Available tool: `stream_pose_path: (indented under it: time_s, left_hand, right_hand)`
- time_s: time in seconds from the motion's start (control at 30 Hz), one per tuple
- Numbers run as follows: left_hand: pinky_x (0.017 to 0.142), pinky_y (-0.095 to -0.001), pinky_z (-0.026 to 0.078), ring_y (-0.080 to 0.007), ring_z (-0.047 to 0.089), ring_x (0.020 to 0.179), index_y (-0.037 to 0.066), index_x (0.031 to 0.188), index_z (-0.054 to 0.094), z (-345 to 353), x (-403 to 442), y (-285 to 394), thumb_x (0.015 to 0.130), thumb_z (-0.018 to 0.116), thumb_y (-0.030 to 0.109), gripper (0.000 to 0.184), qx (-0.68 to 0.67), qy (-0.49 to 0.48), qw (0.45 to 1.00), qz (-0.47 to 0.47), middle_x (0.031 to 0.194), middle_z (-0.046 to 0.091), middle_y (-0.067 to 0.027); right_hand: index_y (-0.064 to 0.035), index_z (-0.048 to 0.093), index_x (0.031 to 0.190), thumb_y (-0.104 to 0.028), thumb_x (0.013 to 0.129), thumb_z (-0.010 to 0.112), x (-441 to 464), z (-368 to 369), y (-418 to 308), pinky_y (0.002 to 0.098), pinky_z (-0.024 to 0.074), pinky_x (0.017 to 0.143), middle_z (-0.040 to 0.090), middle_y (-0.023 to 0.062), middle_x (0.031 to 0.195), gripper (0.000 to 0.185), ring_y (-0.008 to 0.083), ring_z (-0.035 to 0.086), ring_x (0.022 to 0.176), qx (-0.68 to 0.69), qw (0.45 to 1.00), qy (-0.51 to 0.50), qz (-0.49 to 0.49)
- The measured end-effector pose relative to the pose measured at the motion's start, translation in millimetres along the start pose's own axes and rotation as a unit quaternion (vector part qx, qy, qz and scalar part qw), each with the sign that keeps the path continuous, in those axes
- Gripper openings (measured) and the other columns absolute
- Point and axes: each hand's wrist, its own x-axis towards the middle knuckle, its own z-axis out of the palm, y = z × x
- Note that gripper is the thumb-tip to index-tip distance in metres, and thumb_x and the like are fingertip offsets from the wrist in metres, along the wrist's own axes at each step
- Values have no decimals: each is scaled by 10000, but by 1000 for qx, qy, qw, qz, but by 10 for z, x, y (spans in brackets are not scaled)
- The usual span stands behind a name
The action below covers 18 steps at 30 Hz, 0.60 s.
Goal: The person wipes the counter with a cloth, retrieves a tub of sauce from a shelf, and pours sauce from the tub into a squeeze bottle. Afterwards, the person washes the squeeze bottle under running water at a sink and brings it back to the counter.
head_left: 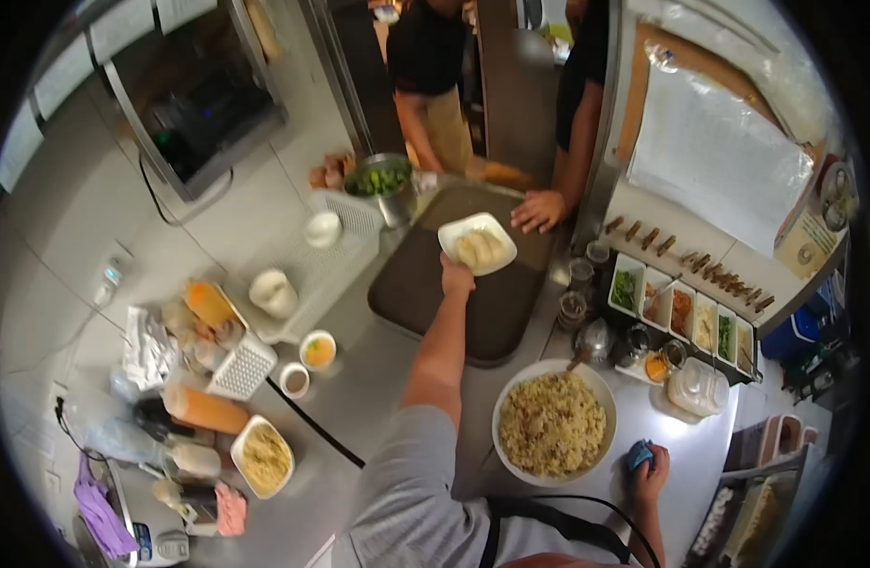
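Note:
My left hand (pixel 457 275), at the end of an outstretched arm, grips the near edge of a white square bowl (pixel 447 235) over the dark brown tray (pixel 416 298). Pale, rounded pieces of food (pixel 482 249) lie in this bowl. On the steel counter at the right, my right hand (pixel 651 470) is closed around a crumpled blue cloth (pixel 639 455). Left of that hand stands a large white bowl (pixel 500 409) full of fried rice (pixel 555 423), with a spoon handle (pixel 579 360) sticking out at its back.
Across the tray, another person's hand (pixel 538 211) rests at its far edge. Small tubs of toppings (pixel 681 312) and jars (pixel 573 308) line the right. A perforated white tray (pixel 345 260), sauce bottles (pixel 205 408) and a white dish (pixel 281 483) of yellowish food stand left.

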Motion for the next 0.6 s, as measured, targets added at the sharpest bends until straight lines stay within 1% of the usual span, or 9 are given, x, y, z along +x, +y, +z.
stream_pose_path:
  time_s: [0.07, 0.13, 0.2, 0.3, 0.37, 0.43, 0.5, 0.57, 0.6]
  left_hand:
    - [368, -306, 431, -241, 544, 469, 198, 1328, 69, -22, -136, 19, 820, 386, 80, 610, -101, -17, 993, -59, 755, 560, -151]
    - [386, -298, 449, -238, 550, 464, 244, 1334, 38, 12, -134, -59, 828, 420, 148, 641, -135, 4, 988, -68, 754, 567, -149]
    - [370, -278, 446, -242, 573, 515, 192, 1339, 50, -256, -403, 315, 816, 475, 235, 675, -74, -77, 988, -107, 836, 568, -171]
    - [526, -338, 500, -292, 595, 697, 118, 1332, 142, -529, -528, 457, 801, 506, 303, 671, 15, -102, 987, -125, 957, 546, -201]
    - [694, -376, 468, -324, 552, 855, 74, 1301, 225, -616, -294, 129, 785, 526, 316, 645, 62, -64, 996, -30, 1031, 518, -215]
    - [824, -399, 415, -348, 505, 966, 48, 1266, 299, -801, -334, -1, 768, 546, 312, 616, 100, -6, 994, 53, 1070, 501, -223]
    - [916, -408, 341, -364, 454, 1032, 42, 1228, 363, -1196, -658, 195, 749, 567, 292, 577, 131, 66, 980, 136, 1075, 495, -228]
    - [873, -408, 373, -367, 454, 1015, 34, 1180, 411, -1584, -798, 325, 721, 593, 254, 540, 162, 134, 958, 197, 1068, 489, -227]
    - [845, -413, 379, -370, 465, 972, 33, 1136, 456, -1727, -754, 282, 713, 601, 212, 482, 135, 170, 949, 230, 1034, 495, -221]
  right_hand:
    - [-7, 529, 884, -59, 677, 434, -11, -16, 38, 372, 395, 779, 526, 167, 861, 234, 325, 503, 828, -26, 999, -24, 8]
    - [-4, 533, 892, -74, 687, 428, -22, 11, 102, 368, 396, 785, 530, 166, 873, 241, 323, 506, 836, -33, 999, -26, 5]
    - [2, 535, 895, -82, 691, 421, -13, 24, 96, 369, 397, 785, 531, 167, 874, 248, 323, 507, 834, -28, 999, -37, 14]
    - [12, 535, 895, -92, 691, 413, -28, 29, 106, 372, 397, 787, 530, 169, 873, 259, 322, 508, 826, -26, 999, -38, 6]
    - [18, 527, 906, -89, 701, 410, -36, 32, 170, 359, 392, 796, 525, 163, 881, 259, 307, 506, 834, -24, 999, -42, 5]
    - [23, 513, 931, -77, 724, 408, -60, 30, 262, 333, 383, 813, 517, 149, 900, 252, 278, 502, 857, -24, 998, -57, 20]
    - [22, 511, 934, -67, 728, 404, -45, 28, 226, 330, 382, 813, 519, 150, 902, 249, 275, 503, 859, -25, 998, -61, 12]
    - [23, 515, 926, -80, 716, 404, -46, 27, 199, 344, 384, 810, 520, 157, 895, 259, 291, 501, 852, -28, 998, -60, 13]
    - [24, 519, 917, -98, 702, 407, -40, 29, 195, 359, 387, 807, 521, 163, 886, 271, 307, 499, 844, -29, 998, -58, 16]
